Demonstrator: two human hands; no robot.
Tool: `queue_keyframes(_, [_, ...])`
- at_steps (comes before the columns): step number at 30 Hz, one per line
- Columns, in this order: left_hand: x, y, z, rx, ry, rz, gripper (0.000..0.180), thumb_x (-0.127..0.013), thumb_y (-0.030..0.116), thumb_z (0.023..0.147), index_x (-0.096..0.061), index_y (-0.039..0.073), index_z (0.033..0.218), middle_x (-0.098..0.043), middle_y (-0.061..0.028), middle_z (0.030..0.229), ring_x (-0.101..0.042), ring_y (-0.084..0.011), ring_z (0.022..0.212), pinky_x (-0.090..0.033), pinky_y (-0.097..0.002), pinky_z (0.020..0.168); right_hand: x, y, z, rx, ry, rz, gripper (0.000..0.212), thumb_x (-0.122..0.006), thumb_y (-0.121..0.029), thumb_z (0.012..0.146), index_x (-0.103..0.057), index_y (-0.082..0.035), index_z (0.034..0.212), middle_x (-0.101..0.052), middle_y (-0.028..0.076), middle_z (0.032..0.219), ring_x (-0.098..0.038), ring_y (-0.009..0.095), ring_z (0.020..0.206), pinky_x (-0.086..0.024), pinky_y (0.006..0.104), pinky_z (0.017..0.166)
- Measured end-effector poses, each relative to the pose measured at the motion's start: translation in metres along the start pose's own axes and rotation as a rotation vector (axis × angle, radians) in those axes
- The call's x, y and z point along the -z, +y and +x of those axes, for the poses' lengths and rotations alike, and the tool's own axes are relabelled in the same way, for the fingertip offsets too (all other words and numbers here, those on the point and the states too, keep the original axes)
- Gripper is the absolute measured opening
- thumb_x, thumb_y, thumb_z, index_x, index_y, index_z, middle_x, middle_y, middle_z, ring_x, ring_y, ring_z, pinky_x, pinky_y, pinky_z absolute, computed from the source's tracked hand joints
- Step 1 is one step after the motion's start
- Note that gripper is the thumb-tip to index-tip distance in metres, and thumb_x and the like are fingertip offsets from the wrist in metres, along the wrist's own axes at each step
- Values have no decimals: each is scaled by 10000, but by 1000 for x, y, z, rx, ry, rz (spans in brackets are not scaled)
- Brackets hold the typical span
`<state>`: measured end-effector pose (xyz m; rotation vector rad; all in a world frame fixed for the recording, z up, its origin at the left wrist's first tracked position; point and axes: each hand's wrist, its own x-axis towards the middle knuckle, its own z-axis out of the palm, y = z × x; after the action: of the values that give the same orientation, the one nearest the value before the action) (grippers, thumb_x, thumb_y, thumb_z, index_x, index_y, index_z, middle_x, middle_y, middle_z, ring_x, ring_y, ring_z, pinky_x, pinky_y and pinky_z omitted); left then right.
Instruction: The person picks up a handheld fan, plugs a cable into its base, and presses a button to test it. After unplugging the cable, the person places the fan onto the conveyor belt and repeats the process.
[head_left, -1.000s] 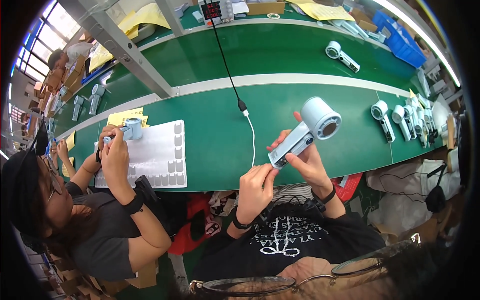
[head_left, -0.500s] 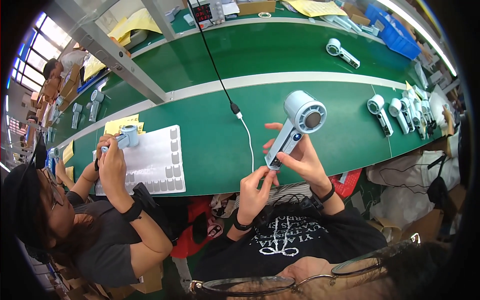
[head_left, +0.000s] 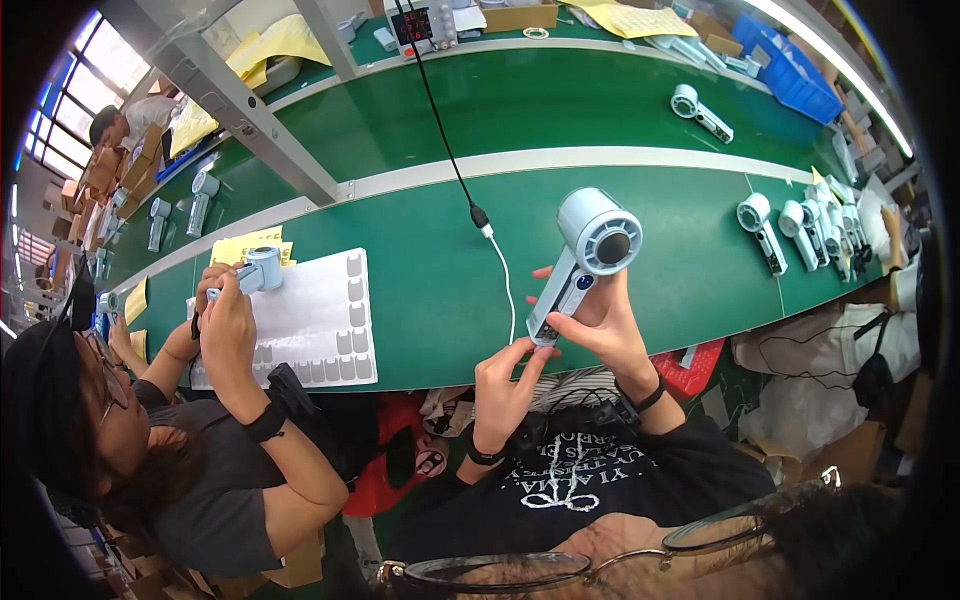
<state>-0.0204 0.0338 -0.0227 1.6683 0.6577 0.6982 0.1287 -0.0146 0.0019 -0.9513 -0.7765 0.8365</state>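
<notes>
Gripping the handle of a pale blue fan (head_left: 585, 262), the right hand (head_left: 605, 325) has its fingers curled tight around it, holding it above the near edge of the green table (head_left: 650, 200) with its round head tilted up and away. The left hand (head_left: 505, 375) pinches the white cable (head_left: 508, 290) at the foot of the handle, thumb and fingertips closed together there. Compared with half a second ago, the fan sits a little lower and the left fingertips have closed in on the handle's foot. At the left, a co-worker's hands (head_left: 225, 320) hold a similar fan over a white tray (head_left: 320, 320).
</notes>
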Motion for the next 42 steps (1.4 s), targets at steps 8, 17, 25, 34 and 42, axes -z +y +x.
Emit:
queue_keyframes(8, [2,4,-2,-118,128,62,116,-696,-3,804,-671,-54,905,-696,-133,922,-670,-192,788,-496,-281,684,-15,-11,-2,129,60,-121,1003,-644,100,779,30,-142,1481,-294,151,1397,-500,310,1205,-546,440,903])
queue_keyframes(17, [-7,8,-7,-217,167,244,142,-714,22,775,-671,-35,898,-688,-149,949,-655,-308,793,-508,-353,695,-24,-7,2,60,127,-66,1048,-634,110,773,77,-171,1488,-300,198,1415,-555,311,1134,-549,444,890])
queue_keyframes(25, [-5,8,-9,-345,170,382,80,-706,35,794,-685,-13,854,-701,-131,957,-662,-293,813,-518,-347,725,23,-75,27,223,-24,958,789,-640,-61,842,-176,-120,1478,-390,214,1352,-576,287,1065,-562,405,801])
queue_keyframes(34, [13,-4,-4,-273,270,415,91,-701,68,812,-682,2,871,-706,-111,974,-666,-275,832,-516,-338,722,142,-71,153,7,-248,-717,1060,-754,-52,751,-43,-154,1530,-643,107,1002,-622,206,896,-499,334,792])
queue_keyframes(42, [15,-7,1,-243,205,379,113,-668,77,849,-634,-21,892,-699,-116,979,-664,-282,831,-510,-339,723,249,22,261,43,385,-1365,912,-738,-145,721,-207,-104,1461,-629,194,1019,-634,353,922,-495,402,858])
